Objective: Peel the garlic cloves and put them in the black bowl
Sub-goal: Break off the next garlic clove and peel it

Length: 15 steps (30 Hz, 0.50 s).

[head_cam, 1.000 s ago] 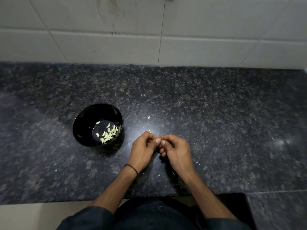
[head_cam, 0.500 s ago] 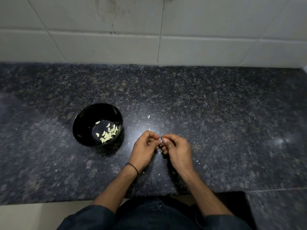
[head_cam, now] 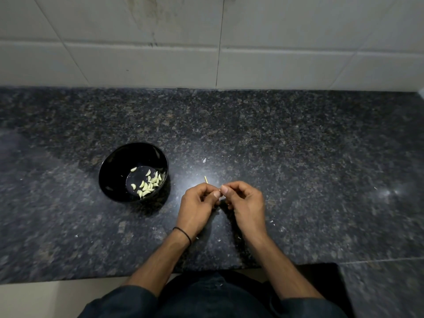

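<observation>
Just right of the black bowl, where peeled cloves already lie, a person's left hand and right hand, both pinching a mostly hidden garlic clove above the worktop, have eased their thumbs apart, suggesting its skin is coming away.

Left hand, right hand — curled, thumbs close.

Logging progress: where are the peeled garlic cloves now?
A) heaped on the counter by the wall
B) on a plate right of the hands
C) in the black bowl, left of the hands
C: the pale cloves lie in the bottom of the black bowl, which stands left of the left hand and right hand; these pinch a small pale piece between them.
</observation>
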Tool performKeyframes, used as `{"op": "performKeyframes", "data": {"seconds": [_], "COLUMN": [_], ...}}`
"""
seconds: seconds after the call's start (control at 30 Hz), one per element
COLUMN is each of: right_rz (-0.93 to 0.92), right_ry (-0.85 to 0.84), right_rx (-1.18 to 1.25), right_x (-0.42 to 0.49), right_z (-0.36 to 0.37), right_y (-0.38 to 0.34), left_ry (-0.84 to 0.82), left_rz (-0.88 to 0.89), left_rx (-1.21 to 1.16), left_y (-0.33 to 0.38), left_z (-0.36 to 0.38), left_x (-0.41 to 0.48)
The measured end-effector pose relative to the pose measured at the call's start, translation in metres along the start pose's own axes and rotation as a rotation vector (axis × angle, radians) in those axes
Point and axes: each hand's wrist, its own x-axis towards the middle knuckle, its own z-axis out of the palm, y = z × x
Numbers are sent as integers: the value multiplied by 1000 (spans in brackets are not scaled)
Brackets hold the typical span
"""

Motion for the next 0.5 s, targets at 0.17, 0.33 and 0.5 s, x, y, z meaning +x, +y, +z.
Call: {"op": "performKeyframes", "data": {"seconds": [0.17, 0.33, 0.5], "right_rz": [118, 96, 29], "right_ry": [-38, -62, -68], "right_rx": [191, 201, -40], "right_x": [2, -1, 2], "right_z": [5, 2, 0], "right_y": [6, 5, 9], "left_ry": [-26, -57, -21], "left_rz": [-73, -214, -112], "left_rx": [-73, -241, -2], "left_y": [6, 18, 5], "left_z": [3, 10, 6], "left_x": [-3, -5, -2]}}
